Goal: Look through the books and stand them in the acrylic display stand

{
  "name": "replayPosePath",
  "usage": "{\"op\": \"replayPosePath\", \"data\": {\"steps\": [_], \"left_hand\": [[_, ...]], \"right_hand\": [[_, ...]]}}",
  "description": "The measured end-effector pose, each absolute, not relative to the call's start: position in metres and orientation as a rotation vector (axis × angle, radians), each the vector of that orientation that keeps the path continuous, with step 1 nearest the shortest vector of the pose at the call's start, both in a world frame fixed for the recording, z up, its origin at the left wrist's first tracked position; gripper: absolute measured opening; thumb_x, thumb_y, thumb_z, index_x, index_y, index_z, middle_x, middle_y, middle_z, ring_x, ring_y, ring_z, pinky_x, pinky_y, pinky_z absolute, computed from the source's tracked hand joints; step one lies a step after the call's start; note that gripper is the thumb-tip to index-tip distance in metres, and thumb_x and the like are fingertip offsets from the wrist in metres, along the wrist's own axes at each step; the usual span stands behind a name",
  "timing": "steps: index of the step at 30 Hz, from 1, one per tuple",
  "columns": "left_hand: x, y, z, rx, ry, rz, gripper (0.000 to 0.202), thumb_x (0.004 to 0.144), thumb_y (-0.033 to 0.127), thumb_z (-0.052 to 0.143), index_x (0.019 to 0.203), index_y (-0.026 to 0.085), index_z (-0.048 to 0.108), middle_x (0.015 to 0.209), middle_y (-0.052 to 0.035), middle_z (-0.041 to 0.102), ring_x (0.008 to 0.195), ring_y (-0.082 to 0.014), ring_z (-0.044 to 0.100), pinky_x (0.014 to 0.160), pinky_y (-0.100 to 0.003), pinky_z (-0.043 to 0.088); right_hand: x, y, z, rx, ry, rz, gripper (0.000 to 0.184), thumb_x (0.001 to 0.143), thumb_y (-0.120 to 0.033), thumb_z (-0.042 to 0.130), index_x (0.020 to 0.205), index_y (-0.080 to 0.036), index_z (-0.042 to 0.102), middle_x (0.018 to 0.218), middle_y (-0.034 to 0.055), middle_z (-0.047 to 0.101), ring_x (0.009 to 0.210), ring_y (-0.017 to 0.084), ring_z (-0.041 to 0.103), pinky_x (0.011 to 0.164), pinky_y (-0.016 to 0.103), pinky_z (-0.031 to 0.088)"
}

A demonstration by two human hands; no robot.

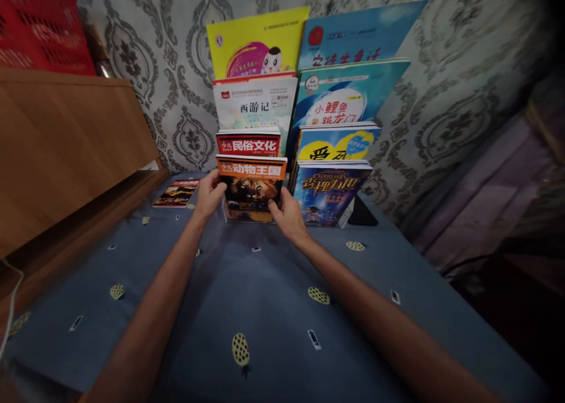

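Observation:
Both my hands grip an upright book with an orange title band and a lion on its cover [252,188]. My left hand [209,196] pinches its left edge, thumb on the front. At the lower right corner, my right hand [288,215] holds it with the thumb on the cover. Just behind stands a red-banded book [248,145], then a white book [256,104] and a tall yellow book [258,41]. To the right is a second stack, with a dark blue book [329,194] in front. What supports the stacks is mostly hidden.
Another book [177,192] lies flat on the blue patterned cloth [265,285] at left. A wooden cabinet [75,144] with a red basket [44,29] on top borders the left side. Patterned wallpaper [176,67] backs the stacks; a dark flat object [362,212] lies right.

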State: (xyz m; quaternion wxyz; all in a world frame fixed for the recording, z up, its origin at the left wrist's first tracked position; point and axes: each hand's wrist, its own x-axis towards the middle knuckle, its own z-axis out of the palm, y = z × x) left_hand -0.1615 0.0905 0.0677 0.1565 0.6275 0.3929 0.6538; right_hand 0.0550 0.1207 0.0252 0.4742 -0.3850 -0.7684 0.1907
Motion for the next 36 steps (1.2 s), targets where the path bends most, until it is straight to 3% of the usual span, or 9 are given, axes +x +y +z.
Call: {"op": "replayPosePath", "data": {"steps": [4,9,14,21,29,36], "left_hand": [[-0.159,0.086,0.065,1.94,1.572,1.853,0.021,0.075,0.017,0.055,0.095,0.018,0.06,0.088,-0.0035,0.068,0.08,-0.0174,0.062,0.077,-0.029,0.048],[-0.148,0.078,0.06,2.03,1.945,1.839,0.028,0.082,0.014,0.054,0.109,0.02,0.055,0.098,-0.0068,0.063,0.093,-0.0221,0.061,0.087,-0.035,0.046],[-0.147,0.079,0.053,2.019,1.947,1.872,0.038,0.086,0.017,0.054,0.124,0.019,0.052,0.113,-0.011,0.06,0.108,-0.0255,0.057,0.098,-0.04,0.044],[-0.154,0.082,0.052,2.062,1.992,1.745,0.035,0.092,0.017,0.045,0.125,0.017,0.058,0.109,-0.0129,0.062,0.103,-0.0277,0.058,0.096,-0.041,0.044],[-0.153,0.083,0.051,2.069,2.014,1.807,0.034,0.092,0.014,0.045,0.121,0.021,0.062,0.098,-0.0084,0.062,0.095,-0.0257,0.06,0.089,-0.035,0.047],[-0.156,0.083,0.051,2.049,1.979,1.806,0.038,0.088,0.011,0.044,0.12,0.02,0.063,0.103,-0.0098,0.063,0.101,-0.0266,0.061,0.094,-0.038,0.047]], "right_hand": [[0.053,0.116,0.029,-0.93,-1.831,0.302,0.034,0.086,-0.024,0.046,0.118,-0.015,0.054,0.1,0.0139,0.062,0.096,0.029,0.059,0.087,0.048,0.049],[0.046,0.108,0.026,-0.91,-1.772,0.195,0.054,0.087,-0.024,0.045,0.14,-0.013,0.043,0.121,0.0186,0.056,0.118,0.033,0.052,0.099,0.053,0.046],[0.043,0.112,0.015,-0.923,-1.789,0.238,0.054,0.088,-0.024,0.045,0.141,-0.017,0.047,0.111,0.0148,0.059,0.106,0.032,0.057,0.094,0.054,0.049],[0.044,0.12,0.009,-0.942,-1.803,0.232,0.052,0.088,-0.025,0.046,0.138,-0.014,0.052,0.106,0.0155,0.06,0.101,0.032,0.058,0.089,0.051,0.052],[0.042,0.119,0.009,-0.934,-1.788,0.238,0.052,0.085,-0.022,0.046,0.136,-0.014,0.055,0.104,0.015,0.062,0.098,0.033,0.059,0.088,0.052,0.052],[0.043,0.118,0.011,-0.938,-1.795,0.257,0.052,0.083,-0.021,0.047,0.135,-0.014,0.054,0.105,0.015,0.062,0.098,0.032,0.06,0.088,0.052,0.052]]}}
